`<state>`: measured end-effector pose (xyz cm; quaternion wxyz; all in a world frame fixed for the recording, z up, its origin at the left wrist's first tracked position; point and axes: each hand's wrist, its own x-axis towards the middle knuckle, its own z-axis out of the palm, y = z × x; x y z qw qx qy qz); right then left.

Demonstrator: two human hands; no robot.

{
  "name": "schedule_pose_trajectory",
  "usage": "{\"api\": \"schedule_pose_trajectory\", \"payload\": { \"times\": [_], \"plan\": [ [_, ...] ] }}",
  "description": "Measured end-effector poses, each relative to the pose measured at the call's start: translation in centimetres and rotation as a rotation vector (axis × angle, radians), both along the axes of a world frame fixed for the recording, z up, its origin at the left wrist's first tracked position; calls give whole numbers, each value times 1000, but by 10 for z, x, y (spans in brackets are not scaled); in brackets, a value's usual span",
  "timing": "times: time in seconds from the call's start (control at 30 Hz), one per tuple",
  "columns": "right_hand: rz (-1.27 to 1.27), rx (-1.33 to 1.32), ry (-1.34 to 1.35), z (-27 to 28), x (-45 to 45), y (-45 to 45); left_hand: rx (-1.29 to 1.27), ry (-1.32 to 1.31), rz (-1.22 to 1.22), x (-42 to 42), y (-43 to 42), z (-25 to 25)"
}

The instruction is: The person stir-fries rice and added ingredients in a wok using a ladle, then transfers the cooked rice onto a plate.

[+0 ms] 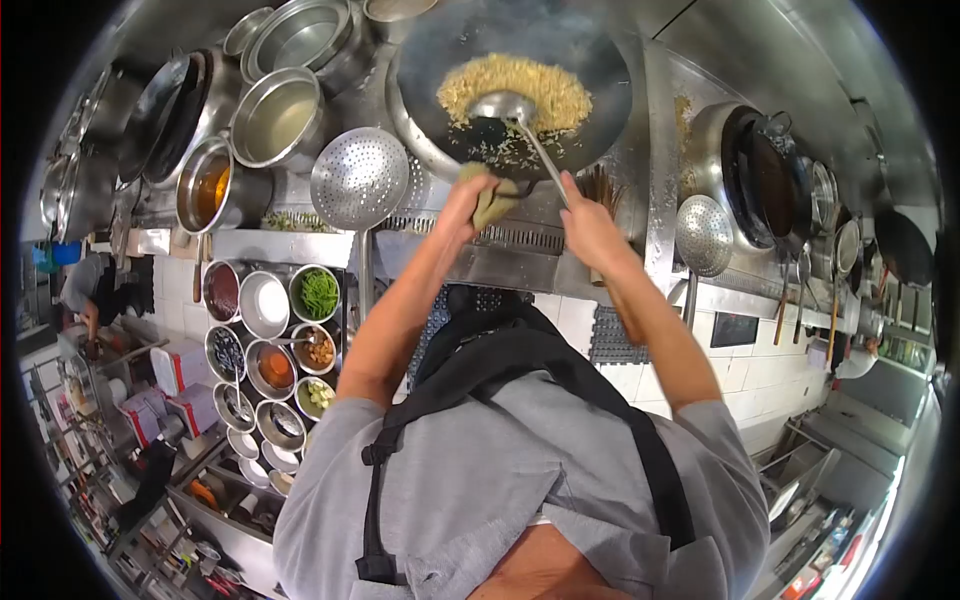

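Note:
A wide dark wok (420,75) sits on the range in front of me, with yellowish fried rice (530,80) across its middle and loose grains scattered on the near side. My left hand (468,205) is closed on a folded greenish cloth (492,203) at the wok's near rim, around its handle, which is mostly hidden by the cloth. The fingers of my right hand (592,235) wrap round the long handle of a metal ladle (505,106). The ladle's bowl rests against the rice, its rounded back facing up.
Left of the wok are a perforated strainer (360,178), a pot of pale liquid (280,125) and a pot of orange liquid (207,185). Several ingredient bowls, one with chopped greens (316,293), stand below. Another strainer (704,235) lies to the right. A person (85,290) works far left.

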<state>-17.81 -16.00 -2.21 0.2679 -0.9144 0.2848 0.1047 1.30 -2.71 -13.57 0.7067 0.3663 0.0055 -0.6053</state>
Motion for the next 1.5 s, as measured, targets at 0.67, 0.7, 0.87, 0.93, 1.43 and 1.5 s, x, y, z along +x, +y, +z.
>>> {"api": "schedule_pose_trajectory", "payload": {
  "times": [0.67,0.7,0.87,0.93,1.43,1.5],
  "plan": [
    [96,59,135,47,-26,13,47,-51,86,-59,63,56],
    [121,58,166,58,-29,15,96,-9,50,-46,51,72],
    [63,-53,56,15,2,-14,6,39,29,-3,-17,4],
    [4,-148,-42,-7,13,-21,59,-55,-2,-26,9,-19],
    [-196,-146,-471,-31,-24,-105,74,-68,25,32,-50,-8],
    [-518,83,-382,-1,17,-98,54,-52,25,36,-51,-13]
  ]
}}
